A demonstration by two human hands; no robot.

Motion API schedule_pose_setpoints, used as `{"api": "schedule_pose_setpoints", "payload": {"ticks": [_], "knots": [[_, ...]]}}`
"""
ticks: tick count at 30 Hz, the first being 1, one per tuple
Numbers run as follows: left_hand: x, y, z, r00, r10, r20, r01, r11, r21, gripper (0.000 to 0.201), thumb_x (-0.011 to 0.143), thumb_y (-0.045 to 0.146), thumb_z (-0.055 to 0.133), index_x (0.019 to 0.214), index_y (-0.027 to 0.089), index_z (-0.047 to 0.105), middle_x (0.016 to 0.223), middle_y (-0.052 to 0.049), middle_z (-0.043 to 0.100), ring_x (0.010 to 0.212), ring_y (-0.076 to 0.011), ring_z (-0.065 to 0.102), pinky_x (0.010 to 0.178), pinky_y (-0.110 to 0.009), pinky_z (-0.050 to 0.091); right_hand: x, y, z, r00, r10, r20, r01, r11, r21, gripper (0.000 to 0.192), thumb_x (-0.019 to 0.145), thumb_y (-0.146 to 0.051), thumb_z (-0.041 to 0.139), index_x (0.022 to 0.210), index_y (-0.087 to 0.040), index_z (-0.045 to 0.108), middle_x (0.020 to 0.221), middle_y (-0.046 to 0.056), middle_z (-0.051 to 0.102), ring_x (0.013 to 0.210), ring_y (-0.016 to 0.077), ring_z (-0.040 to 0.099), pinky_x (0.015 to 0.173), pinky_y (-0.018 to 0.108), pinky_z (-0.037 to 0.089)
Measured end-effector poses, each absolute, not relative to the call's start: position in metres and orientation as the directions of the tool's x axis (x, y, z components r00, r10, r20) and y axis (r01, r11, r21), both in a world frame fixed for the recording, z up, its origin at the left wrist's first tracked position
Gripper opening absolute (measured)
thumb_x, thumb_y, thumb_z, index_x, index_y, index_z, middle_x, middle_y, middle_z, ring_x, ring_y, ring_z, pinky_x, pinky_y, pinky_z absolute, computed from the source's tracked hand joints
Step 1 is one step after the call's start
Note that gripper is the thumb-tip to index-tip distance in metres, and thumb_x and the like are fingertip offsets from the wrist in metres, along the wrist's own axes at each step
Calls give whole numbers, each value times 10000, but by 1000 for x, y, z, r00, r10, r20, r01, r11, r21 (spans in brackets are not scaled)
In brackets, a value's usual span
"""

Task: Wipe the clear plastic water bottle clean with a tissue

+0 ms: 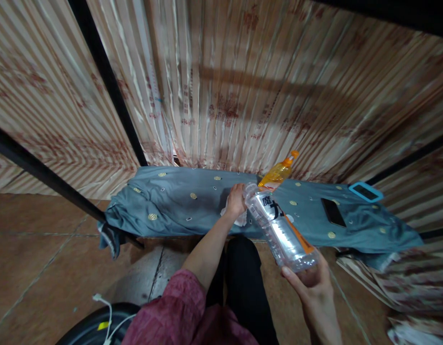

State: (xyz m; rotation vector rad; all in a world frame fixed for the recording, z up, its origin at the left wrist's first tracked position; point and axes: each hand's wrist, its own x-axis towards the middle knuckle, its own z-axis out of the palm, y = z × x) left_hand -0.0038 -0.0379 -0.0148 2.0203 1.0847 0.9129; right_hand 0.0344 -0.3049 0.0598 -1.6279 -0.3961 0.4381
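Observation:
My right hand (311, 282) grips a clear plastic bottle (278, 227) by its base. The bottle has a silver and orange label with dark characters and tilts with its neck up and to the left. My left hand (236, 199) is closed over a white cloth (240, 219) on the fabric-covered bench, right beside the bottle's neck. Most of the cloth is hidden under that hand. Just behind the bottle, a yellow-orange bottle (277, 175) with an orange top stands on the bench, its lower part partly covered.
A grey-blue patterned fabric (171, 201) covers the narrow bench. On its right side lie a dark phone (333, 212) and a blue-framed object (366, 192). Dark metal poles (109, 81) and striped curtains (224, 96) enclose the bench. A black round object (88, 326) with white cables is at lower left.

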Motion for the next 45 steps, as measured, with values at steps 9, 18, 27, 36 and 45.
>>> {"api": "schedule_pose_setpoints", "payload": {"ticks": [9,18,27,36,45], "knots": [[-6,-40,-9,428,868,251,429,-439,790,281,951,345,717,1173,176,682,1233,-145,726,1206,-301,675,1073,-423,551,37,-307,53,855,516,-51,-4,-90,-996,1010,425,-470,992,1293,-202,551,1271,178,756,1125,341,737,916,428,623],[-4,-38,-14,422,871,253,438,-440,784,265,968,321,684,1188,174,677,1246,-150,722,1214,-301,670,1086,-437,548,41,-311,46,833,549,-59,-28,-65,-997,1017,457,-466,1027,1320,-227,544,1290,152,742,1151,342,729,938,435,613],[-3,-36,-19,421,867,267,440,-453,775,300,956,262,674,1237,159,667,1276,-154,721,1228,-299,668,1092,-439,549,39,-312,47,833,553,-26,4,-54,-999,988,489,-469,1017,1321,-216,546,1268,151,760,1131,335,743,913,414,622],[-3,-34,-21,421,863,281,442,-465,767,301,930,236,695,1220,163,667,1254,-144,722,1212,-294,670,1083,-419,547,39,-311,44,824,565,-52,-52,-16,-999,985,491,-468,1038,1318,-245,551,1234,118,772,1085,309,766,911,402,625],[-3,-33,-20,435,852,293,427,-481,766,288,962,247,664,1224,126,673,1260,-172,722,1219,-303,670,1107,-433,536,38,-309,45,835,549,-19,-24,1,-1000,955,488,-462,1032,1293,-259,560,1220,100,773,1076,310,766,891,400,630]]}}
